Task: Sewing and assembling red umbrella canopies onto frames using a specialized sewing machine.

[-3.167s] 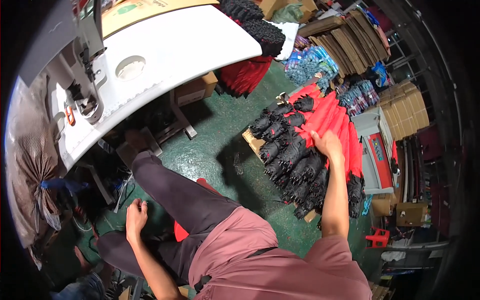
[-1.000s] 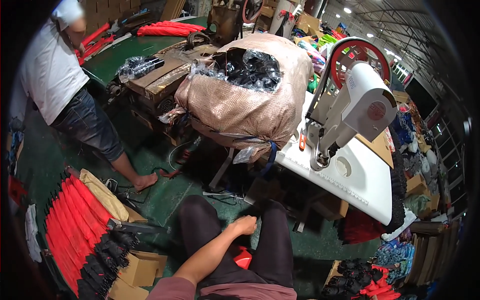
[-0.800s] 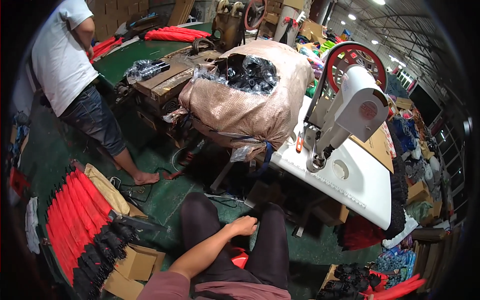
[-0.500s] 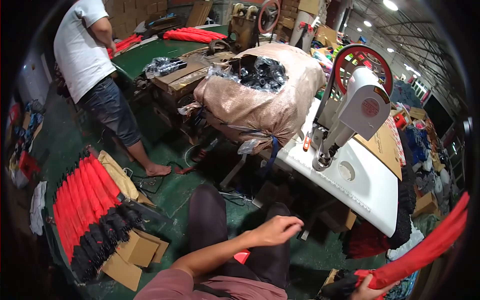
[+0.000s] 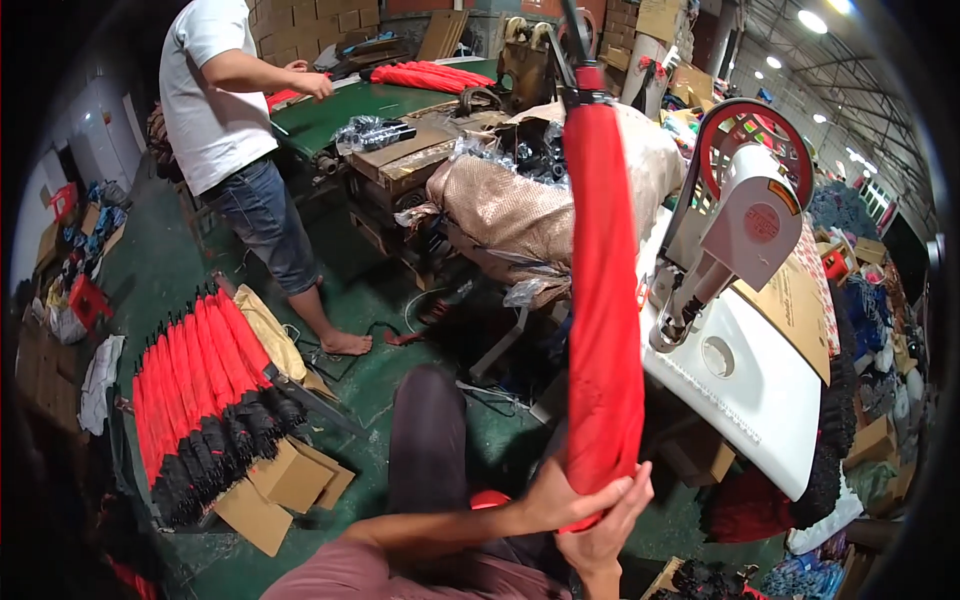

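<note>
A closed red umbrella [image 5: 605, 300] stands almost upright in front of me, its dark tip end rising past the top edge of the picture. My left hand [image 5: 560, 498] is closed on the lower part of the red cloth from the left. Just below and to the right, my right hand [image 5: 604, 538] wraps round the same end, its fingertips lying against the cloth. The hands are close together and partly overlap, and they hide the umbrella's bottom end. To the left, a row of several closed red umbrellas [image 5: 205, 355] with black ends leans on a support.
On the right, a white sewing machine [image 5: 750, 215] with a red handwheel stands on a white table [image 5: 745, 425]. Behind the umbrella lies a big woven sack [image 5: 500, 205] of dark parts. Cardboard boxes [image 5: 290, 478] sit at lower left. A co-worker [image 5: 220, 110] stands at a green table [image 5: 335, 110].
My right hand has brought the umbrella from the far lower right to the middle and raised it upright. My left hand, empty before, has closed on it. The view has shifted slightly.
</note>
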Tool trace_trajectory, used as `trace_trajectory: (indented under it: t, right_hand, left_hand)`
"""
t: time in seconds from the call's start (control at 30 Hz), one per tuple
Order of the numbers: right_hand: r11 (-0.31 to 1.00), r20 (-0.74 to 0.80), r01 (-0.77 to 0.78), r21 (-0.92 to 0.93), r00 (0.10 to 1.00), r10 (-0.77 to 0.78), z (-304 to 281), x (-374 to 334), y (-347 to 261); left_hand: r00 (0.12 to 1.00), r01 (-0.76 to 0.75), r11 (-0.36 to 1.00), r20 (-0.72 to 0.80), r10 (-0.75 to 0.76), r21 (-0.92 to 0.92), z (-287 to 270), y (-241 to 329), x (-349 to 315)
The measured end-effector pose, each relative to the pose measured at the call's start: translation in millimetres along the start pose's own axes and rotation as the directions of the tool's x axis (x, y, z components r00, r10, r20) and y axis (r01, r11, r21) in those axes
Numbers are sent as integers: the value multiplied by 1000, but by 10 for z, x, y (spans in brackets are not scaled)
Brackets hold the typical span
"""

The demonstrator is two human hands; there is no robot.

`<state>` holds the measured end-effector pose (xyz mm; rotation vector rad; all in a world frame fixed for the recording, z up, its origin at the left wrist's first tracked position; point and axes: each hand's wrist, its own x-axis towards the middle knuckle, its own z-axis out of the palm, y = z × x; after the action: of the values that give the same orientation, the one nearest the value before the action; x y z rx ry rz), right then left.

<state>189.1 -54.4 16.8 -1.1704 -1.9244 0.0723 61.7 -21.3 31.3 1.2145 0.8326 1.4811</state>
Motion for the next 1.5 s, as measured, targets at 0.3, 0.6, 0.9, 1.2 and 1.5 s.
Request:
trace_trajectory:
  t: [0.3,0.6,0.9,1.2,1.5]
  right_hand:
    - [744,157,-148,652,986,58,387,298,296]
    - [193,418,-424,885,905,72,434,814,492]
    - [230,461,-484,844,875,149,297,631,423]
    - [255,533,-563,786,826,182,163,697,363]
    - [138,572,-580,803,814,100,195,780,465]
  left_hand:
    - [1000,18,988,2,-18,151,-700,8,53]
    - [942,174,982,278,-186,67,-748,-144,-16]
    - [805,513,856,386,-451,-69,-760,-247,-91]
    - [990,134,915,-85,-110,380,-532,-432,-591]
    - [913,346,913,146,-380,215,-798,-87,-390]
